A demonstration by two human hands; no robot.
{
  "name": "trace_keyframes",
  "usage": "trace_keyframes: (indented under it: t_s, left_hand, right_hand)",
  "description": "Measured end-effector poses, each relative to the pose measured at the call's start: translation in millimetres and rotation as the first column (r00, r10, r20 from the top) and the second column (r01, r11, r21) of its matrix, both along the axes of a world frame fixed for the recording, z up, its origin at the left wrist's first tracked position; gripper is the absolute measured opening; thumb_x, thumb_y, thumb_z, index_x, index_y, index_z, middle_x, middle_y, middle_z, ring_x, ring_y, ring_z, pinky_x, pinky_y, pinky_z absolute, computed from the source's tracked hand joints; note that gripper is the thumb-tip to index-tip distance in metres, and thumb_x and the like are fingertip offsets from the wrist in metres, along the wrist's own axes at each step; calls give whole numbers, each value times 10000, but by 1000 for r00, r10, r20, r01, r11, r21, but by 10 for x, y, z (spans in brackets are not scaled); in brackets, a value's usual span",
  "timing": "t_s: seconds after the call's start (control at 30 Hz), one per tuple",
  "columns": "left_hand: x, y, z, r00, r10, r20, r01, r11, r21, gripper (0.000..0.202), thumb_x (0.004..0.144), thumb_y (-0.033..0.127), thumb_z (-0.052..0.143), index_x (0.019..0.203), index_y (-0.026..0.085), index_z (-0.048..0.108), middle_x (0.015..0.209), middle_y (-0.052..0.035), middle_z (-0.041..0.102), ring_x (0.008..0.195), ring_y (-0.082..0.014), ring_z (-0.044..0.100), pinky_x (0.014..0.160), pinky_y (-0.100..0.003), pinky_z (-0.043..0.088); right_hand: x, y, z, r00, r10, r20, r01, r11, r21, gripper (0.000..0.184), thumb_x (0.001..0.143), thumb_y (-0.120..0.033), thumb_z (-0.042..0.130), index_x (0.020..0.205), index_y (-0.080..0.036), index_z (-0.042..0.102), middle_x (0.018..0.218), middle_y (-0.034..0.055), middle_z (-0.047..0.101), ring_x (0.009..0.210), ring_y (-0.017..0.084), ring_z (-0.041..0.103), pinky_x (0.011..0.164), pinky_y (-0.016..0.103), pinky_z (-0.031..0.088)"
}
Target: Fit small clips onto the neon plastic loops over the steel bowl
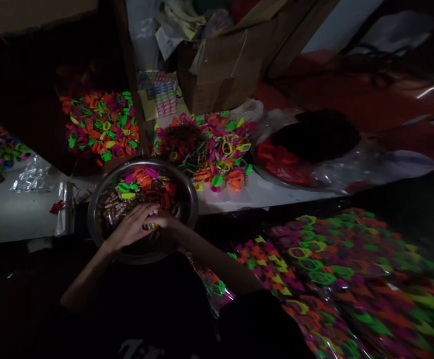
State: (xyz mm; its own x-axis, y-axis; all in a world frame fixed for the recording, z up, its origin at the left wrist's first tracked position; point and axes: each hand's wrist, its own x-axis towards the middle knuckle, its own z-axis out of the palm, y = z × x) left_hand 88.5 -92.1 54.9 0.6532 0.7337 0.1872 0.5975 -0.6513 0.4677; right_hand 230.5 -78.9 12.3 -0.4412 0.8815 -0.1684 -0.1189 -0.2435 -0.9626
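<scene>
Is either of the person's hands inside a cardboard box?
No: the left hand and right hand are both at the metal bowl.

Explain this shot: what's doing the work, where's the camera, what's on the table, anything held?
No machine: a person's bare left hand and right hand. The single picture comes from a head-worn camera looking forward and down. On the white table are a metal bowl, a pile of bright pieces and a cardboard box. The hands meet over the bowl, with small colourful pieces between them; dimness hides the exact grip.
</scene>
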Motion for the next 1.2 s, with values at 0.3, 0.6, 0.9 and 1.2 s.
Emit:
trace_keyframes:
  t_s: [0.3, 0.6, 0.9, 1.2]
  left_hand:
    - [-628, 629, -405, 916, 393, -76, -397, 916, -49, 414, 874, 391, 513, 1216, 159, 510, 1180, -121, 602, 1127, -251, 539, 982, -415, 413]
    - [-932, 994, -680, 884, 407, -230, -421, 907, -10, 191, 820, 290, 573, 958, 167, 621, 1026, -97, 627, 1024, -236, 553, 935, -352, 417]
    - [-582, 468, -179, 967, 152, 202, -165, 985, 49, 200, 831, 387, 607, 854, 193, 565, 960, -40, 658, 939, -171, 615, 869, -332, 478]
    - [-396, 127, -7, 948, 124, 292, -175, 972, 158, 280, 759, 408, 683, 828, 188, 525, 921, -47, 657, 886, -167, 641, 776, -311, 531]
  right_hand:
    - [396, 56, 10, 984, 51, 173, -62, 996, 60, 274, 600, -192, 659, 863, -151, 595, 768, -8, 628, 727, 149, 563, 756, 306, 449]
    - [422, -19, -65, 777, 81, 624, -473, 730, 494, 310, 699, -71, 582, 1002, -138, 574, 1008, 96, 610, 987, 215, 552, 846, 326, 427]
    - [407, 118, 115, 692, -90, 716, -439, 735, 517, 492, 682, -46, 564, 1166, -123, 509, 1183, 152, 546, 1108, 236, 531, 902, 349, 438]
    - [507, 16, 381, 817, -140, 560, -340, 668, 663, 444, 679, -102, 590, 1113, -167, 525, 1119, 119, 588, 1029, 219, 564, 865, 351, 455]
